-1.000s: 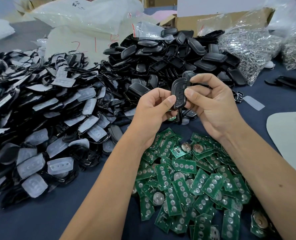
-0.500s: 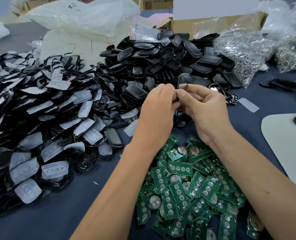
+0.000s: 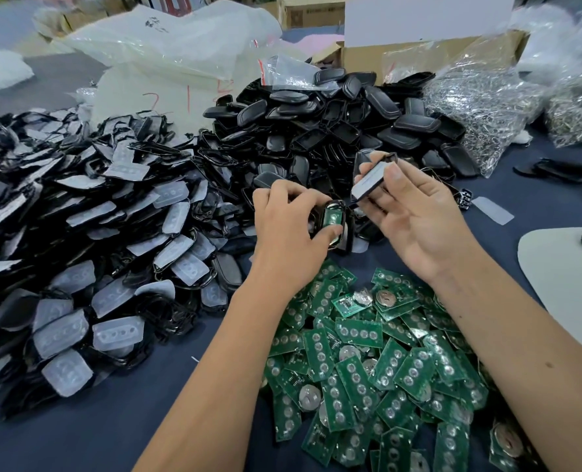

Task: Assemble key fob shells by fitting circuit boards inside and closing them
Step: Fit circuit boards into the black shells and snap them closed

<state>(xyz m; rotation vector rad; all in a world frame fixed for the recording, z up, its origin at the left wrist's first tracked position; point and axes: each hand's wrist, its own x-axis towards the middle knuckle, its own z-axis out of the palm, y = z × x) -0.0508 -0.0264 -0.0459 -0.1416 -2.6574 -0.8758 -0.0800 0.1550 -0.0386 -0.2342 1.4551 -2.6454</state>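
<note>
Shell (image 3: 334,221) with a green board (image 3: 332,218) inside sits above the board pile (image 3: 378,362), gripped by the left hand (image 3: 288,223), palm down with fingers curled round it. Just right, the raised right hand (image 3: 415,212) pinches a cover (image 3: 369,180) between thumb and fingers.

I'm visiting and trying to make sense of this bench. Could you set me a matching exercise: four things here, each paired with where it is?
Things:
1. shell half with a green board
2. cover half
3. loose circuit boards
4. bag of metal rings

Places:
A. far right of the table
B. in the left hand
C. near pile beneath the forearms
D. in the right hand

Pairs: 1-B, 2-D, 3-C, 4-A
</note>
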